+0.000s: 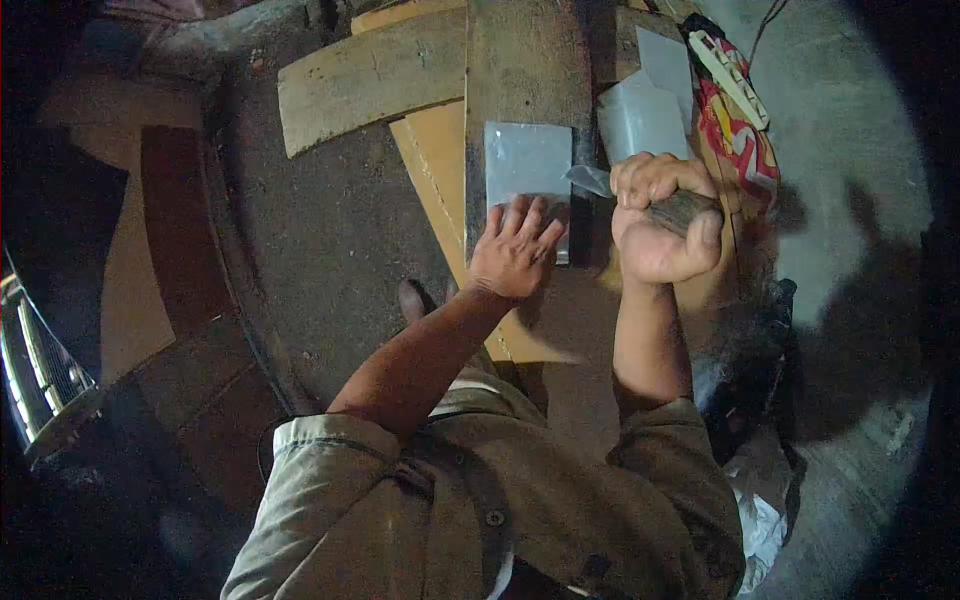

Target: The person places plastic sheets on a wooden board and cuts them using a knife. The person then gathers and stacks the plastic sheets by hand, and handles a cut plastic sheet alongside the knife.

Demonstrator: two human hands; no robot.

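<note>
My left hand point(513, 250) lies flat with its fingers spread on the lower part of a pale, shiny plastic sheet or stack point(527, 158). That plastic rests on a long wooden board point(520, 62). To the right, my right hand point(664, 225) is closed in a fist around a thick, dark handle point(683, 210). A short grey blade point(589, 180) sticks out from the left side of this fist, pointing toward the plastic, so it looks like a knife. The fist hides where blade and handle join.
More pale plastic sheets point(643, 115) lie beyond my right hand. Beside them are a red and yellow patterned cloth or bag point(738, 150) and a long cream-coloured piece point(730, 80). A curved wooden plank point(370, 80) lies at upper left, and cardboard point(150, 240) further left.
</note>
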